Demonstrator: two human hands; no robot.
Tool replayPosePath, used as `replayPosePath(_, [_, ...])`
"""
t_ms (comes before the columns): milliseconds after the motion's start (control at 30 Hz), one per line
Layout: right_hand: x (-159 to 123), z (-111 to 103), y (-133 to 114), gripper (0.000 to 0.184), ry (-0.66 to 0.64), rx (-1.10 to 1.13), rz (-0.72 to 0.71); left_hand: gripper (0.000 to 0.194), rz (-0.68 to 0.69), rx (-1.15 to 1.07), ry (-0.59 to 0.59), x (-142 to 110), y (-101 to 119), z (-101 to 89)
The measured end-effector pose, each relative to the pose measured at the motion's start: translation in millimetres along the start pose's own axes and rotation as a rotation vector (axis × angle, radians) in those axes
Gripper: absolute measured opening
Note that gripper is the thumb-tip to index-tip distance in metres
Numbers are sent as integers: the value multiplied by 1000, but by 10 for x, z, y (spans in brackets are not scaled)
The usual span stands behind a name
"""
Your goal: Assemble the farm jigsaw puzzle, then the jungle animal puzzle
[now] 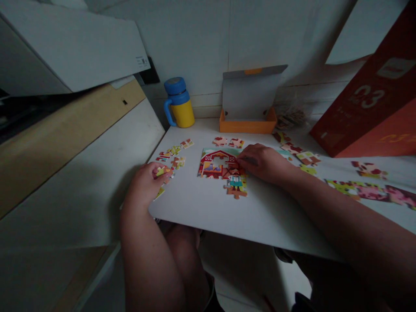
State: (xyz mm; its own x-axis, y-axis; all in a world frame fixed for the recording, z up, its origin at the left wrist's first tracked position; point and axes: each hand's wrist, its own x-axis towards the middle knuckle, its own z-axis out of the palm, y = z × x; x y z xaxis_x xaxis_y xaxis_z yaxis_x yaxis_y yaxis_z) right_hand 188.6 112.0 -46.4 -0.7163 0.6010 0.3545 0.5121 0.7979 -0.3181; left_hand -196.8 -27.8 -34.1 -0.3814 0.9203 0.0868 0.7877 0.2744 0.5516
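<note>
A partly joined jigsaw puzzle (212,170) with a red barn lies on the white table. A gap shows in its upper middle, and a joined section with blue trousers (236,183) sticks out at the lower right. My right hand (261,161) has its fingers closed at the puzzle's right edge; anything between them is hidden. At the table's left edge, my left hand (145,184) pinches a yellow and red puzzle piece (162,171). More loose pieces (176,150) lie just beyond that hand, and two pink-and-white pieces (220,141) lie above the puzzle.
Several pieces (307,158) lie right of my right hand, with a strip of pieces (370,190) farther right. Along the back stand a blue-and-yellow mug (182,110), an opened orange box (248,126) and a clear bag (292,119). A red box (367,99) and grey cabinet (81,169) flank the table.
</note>
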Motion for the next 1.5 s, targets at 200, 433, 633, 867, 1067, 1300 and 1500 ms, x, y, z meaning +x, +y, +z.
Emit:
replayPosePath(200, [-1, -24, -57, 27, 12, 34, -4, 29, 15, -368, 112, -59, 199, 30])
replayPosePath(433, [-9, -31, -208, 32, 43, 97, -19, 19, 228, -483, -297, -324, 953, 312])
replayPosePath(633, [-11, -43, -144, 32, 43, 75, 10, 15, 255, -349, -382, -351, 1050, 527])
replayPosePath(867, [-11, -12, -120, 32, 27, 68, 20, 14, 216, -308, -430, -278, 961, 601])
replayPosePath(1067, [-9, 8, -114, 33, 20, 72, 5, 14, 245, -235, -403, -301, 986, 640])
replayPosePath(1300, [-7, 9, -112, 30, 14, 91, 9, 7, 242, -110, -326, -344, 1106, 586])
replayPosePath(1500, [-13, 3, -116, 33, -12, 95, 13, 5, 248, -85, -317, -361, 1149, 607])
